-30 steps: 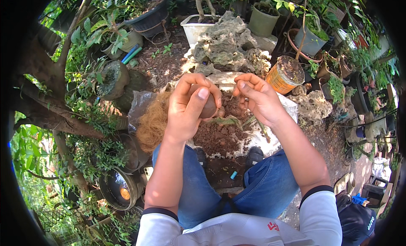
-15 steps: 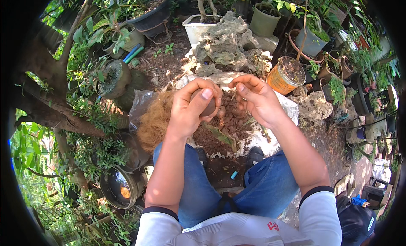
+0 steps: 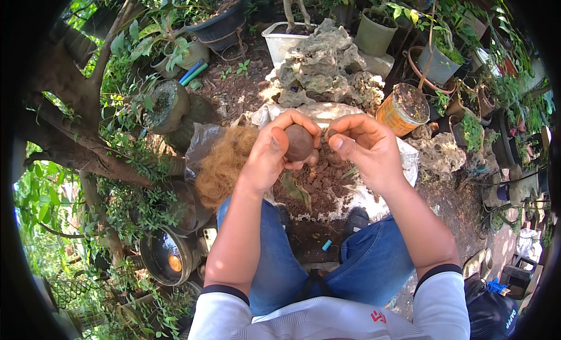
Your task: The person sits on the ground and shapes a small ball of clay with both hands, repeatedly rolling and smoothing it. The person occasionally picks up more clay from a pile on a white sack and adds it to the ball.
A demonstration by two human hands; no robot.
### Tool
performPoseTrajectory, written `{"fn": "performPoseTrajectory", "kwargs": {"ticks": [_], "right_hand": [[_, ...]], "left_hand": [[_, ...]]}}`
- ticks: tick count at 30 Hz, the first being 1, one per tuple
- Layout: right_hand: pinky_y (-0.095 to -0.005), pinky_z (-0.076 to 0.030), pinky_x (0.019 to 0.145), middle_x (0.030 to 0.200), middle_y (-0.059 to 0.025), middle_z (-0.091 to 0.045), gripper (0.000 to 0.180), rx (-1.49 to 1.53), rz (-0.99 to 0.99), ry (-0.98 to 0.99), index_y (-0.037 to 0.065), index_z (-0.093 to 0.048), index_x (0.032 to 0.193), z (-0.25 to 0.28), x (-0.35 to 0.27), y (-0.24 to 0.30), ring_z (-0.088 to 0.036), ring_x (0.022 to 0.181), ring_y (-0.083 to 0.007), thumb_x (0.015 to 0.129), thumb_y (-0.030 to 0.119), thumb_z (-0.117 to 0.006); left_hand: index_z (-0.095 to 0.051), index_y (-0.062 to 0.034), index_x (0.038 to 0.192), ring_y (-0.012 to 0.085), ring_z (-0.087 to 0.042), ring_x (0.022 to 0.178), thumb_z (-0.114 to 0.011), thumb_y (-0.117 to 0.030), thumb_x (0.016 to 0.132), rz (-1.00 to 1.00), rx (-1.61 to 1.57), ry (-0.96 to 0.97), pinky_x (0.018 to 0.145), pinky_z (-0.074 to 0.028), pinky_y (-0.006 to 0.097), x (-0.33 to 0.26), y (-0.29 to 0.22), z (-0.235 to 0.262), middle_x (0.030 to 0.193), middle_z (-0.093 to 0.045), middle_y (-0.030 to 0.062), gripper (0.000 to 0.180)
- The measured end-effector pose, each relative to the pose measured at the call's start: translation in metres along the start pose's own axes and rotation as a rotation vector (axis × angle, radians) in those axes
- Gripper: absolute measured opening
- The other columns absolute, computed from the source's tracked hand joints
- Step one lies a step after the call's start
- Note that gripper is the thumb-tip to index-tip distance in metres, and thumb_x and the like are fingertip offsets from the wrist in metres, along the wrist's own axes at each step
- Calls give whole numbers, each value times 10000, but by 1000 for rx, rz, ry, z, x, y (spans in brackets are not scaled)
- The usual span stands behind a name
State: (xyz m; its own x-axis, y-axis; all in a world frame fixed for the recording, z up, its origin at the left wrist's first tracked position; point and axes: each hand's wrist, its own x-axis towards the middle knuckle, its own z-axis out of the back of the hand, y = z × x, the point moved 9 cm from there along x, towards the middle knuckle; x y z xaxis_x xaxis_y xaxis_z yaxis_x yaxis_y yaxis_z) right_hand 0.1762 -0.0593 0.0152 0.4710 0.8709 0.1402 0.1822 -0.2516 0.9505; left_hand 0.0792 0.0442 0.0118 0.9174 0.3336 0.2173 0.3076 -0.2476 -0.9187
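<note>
Our left hand [image 3: 270,156] wraps a closed grip around a round brown ball of soil [image 3: 298,142], thumb along one side and fingers curled over the top, holding it up above the heap of loose soil [image 3: 318,185] on the white sheet [image 3: 374,197]. Our right hand [image 3: 365,147] pinches a small crumb of earth between thumb and fingertips, just beside the ball. We judge the ball light but crumbly, likely to crack if squeezed, so we would cradle it from below around its widest part. A tuft of brown fibre [image 3: 225,164] lies near the left wrist. Ahead, a grey rock [image 3: 321,71] and an orange pot [image 3: 403,109] close in; the sheet between our knees leaves room.
</note>
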Motion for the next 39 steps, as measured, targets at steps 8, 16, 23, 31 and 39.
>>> {"fn": "performPoseTrajectory", "kwargs": {"ticks": [8, 16, 23, 31, 39], "right_hand": [[-217, -440, 651, 973, -47, -642, 110, -566, 199, 13, -10, -726, 943, -15, -9, 26, -533, 721, -73, 844, 14, -768], [-265, -495, 803, 1189, -85, -565, 709, -254, -110, 47, 55, -447, 1385, -7, -2, -8, -561, 1010, -129, 802, 180, -830], [-334, -447, 988, 1290, -114, -505, 852, -11, -138, 264, -25, -313, 1466, -27, -1, -20, -526, 1193, -183, 834, 355, -741], [-334, -415, 1015, 1239, -104, -517, 684, -18, -71, 165, -13, -346, 1426, -31, -9, -22, -508, 1201, -176, 890, 213, -707], [-346, -390, 1055, 1312, -128, -488, 616, 20, -22, 183, -1, -331, 1437, -34, -5, -17, -486, 1229, -187, 898, 134, -596]], "left_hand": [[-568, -82, 1128, 23, -450, 660, -415, -650, 981, 159, 146, -90, 538, -341, 184, -1, 20, -3, 803, -556, -52, 606], [-602, -43, 1073, 36, -492, 701, -418, -586, 1015, 54, 202, -10, 567, -388, 199, 1, 9, -21, 880, -597, -3, 577], [-613, -27, 1002, 93, -575, 765, -308, -568, 1051, -17, 72, -44, 690, -477, 243, 3, 11, -38, 888, -617, 44, 623], [-623, -26, 869, 105, -569, 698, -203, -532, 1078, 47, 139, -172, 659, -457, 235, 5, 10, -31, 763, -607, 38, 691], [-606, -41, 820, 121, -575, 689, -184, -514, 1080, 138, 124, -258, 672, -468, 255, 2, 14, -24, 734, -614, 52, 685]]}}
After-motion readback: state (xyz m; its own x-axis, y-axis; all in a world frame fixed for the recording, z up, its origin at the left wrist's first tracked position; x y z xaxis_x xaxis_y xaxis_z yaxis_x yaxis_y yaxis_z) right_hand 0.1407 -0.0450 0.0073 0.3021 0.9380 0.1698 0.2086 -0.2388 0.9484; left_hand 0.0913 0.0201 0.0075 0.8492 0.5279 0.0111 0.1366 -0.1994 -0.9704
